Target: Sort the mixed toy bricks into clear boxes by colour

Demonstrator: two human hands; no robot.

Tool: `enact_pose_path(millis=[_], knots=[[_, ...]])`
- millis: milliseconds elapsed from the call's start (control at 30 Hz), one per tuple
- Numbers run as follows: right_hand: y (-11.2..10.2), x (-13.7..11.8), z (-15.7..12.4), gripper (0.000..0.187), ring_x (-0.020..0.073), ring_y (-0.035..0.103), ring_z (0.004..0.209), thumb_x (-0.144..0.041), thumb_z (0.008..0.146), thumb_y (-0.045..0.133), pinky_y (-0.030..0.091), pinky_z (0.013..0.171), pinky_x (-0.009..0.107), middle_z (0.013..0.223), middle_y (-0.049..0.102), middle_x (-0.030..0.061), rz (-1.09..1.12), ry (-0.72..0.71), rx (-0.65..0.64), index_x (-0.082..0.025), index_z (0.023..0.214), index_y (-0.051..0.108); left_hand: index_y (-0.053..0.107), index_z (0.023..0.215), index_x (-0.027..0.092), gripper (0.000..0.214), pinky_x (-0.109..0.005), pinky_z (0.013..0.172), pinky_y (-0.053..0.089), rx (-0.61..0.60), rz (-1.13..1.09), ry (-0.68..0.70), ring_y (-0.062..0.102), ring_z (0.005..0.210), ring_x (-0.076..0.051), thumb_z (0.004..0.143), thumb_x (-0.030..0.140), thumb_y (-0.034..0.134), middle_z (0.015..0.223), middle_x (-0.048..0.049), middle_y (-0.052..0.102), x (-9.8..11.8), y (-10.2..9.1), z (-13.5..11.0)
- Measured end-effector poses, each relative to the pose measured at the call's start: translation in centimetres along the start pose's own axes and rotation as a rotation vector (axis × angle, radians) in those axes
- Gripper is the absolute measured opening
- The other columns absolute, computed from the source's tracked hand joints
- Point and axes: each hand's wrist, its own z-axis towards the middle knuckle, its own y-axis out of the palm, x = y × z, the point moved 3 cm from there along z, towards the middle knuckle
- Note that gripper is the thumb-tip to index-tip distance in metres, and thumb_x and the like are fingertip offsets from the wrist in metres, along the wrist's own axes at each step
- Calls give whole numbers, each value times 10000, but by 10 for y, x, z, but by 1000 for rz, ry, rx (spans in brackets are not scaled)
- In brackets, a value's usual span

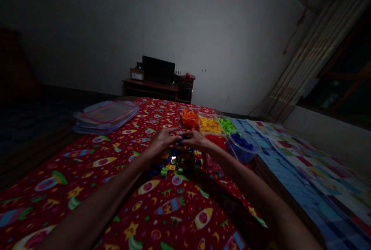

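Bare forearms (116,187) reach from the lower corners to frame centre, where a small blue block (181,141) sits between left hand (164,140) and right hand (194,139); which one pinches it, I can't tell. Probably light, stiff plastic, best gripped by its sides. Just below, mixed blocks (171,167); right of centre, colour-sorted tubs (256,148).

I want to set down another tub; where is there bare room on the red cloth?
The red cloth lies bare between the stacked lids and the left forearm, and, closer in, between that and the right forearm, below the loose bricks. It's crowded at those bricks, around the left hand and right hand, and where the tubs stand close together.
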Motion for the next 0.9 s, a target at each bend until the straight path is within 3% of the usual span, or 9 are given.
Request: enact_pose_path(millis=[100, 233, 333, 400, 600, 700, 800, 900], knots=[[1, 8, -5, 150, 75, 547, 534, -144, 684, 637, 462, 548, 179, 600, 604, -48, 79, 46, 11, -136, 818, 704, 679, 1104, 111, 564, -296, 585, 495, 5, 164, 43, 663, 674, -245, 606, 376, 669, 659, -26, 712, 6, 7, -3], [-8, 11, -18, 108, 77, 553, 539, -177, 674, 666, 466, 538, 179, 605, 612, -45, 118, 75, 59, -125, 765, 690, 737, 925, 151, 404, -307, 633, 514, -108, 200, 120, 673, 761, -266, 702, 451, 584, 772, -49, 742, 15, 23, -11], [-26, 8, -30, 96, 81, 561, 525, -200, 684, 669, 452, 518, 174, 587, 615, -38, 47, 66, 96, -118, 730, 692, 734, 843, 162, 421, -299, 635, 524, -178, 167, 141, 678, 725, -247, 771, 497, 489, 768, -60, 739, 21, 34, -18], [-47, 5, -39, 106, 87, 574, 522, -210, 704, 654, 454, 518, 176, 585, 623, -29, -20, 48, 165, -117, 728, 697, 731, 861, 162, 431, -292, 661, 519, -157, 254, 178, 680, 733, -240, 799, 486, 455, 769, -65, 738, 28, 34, -21], [-145, 7, -84, 214, 134, 659, 585, -216, 771, 576, 459, 527, 180, 713, 693, 32, -433, 97, 539, -114, 903, 710, 718, 1027, 173, 405, -264, 821, 468, -17, 642, 276, 667, 870, -219, 829, 365, 421, 984, -61, 740, 43, 9, -17], [-184, 16, -105, 245, 145, 673, 609, -191, 781, 564, 461, 588, 186, 693, 701, 49, -742, 229, 581, -106, 957, 712, 712, 1050, 153, 416, -258, 852, 455, 44, 713, 242, 660, 918, -222, 829, 336, 410, 1037, -69, 728, 38, -9, -9], [-202, 25, -114, 256, 165, 680, 677, -184, 775, 586, 472, 674, 217, 726, 712, 77, -955, 340, 547, -112, 984, 715, 700, 1080, 138, 434, -252, 846, 456, 85, 749, 174, 658, 939, -226, 828, 328, 401, 1058, -72, 721, 28, -26, -2], [-196, 21, -108, 273, 199, 668, 836, -176, 780, 578, 465, 748, 249, 865, 718, 126, -1080, 246, 603, -111, 1011, 708, 708, 1068, 136, 438, -245, 825, 464, 77, 773, 138, 658, 947, -233, 812, 338, 415, 1051, -73, 723, 21, -37, 2]])
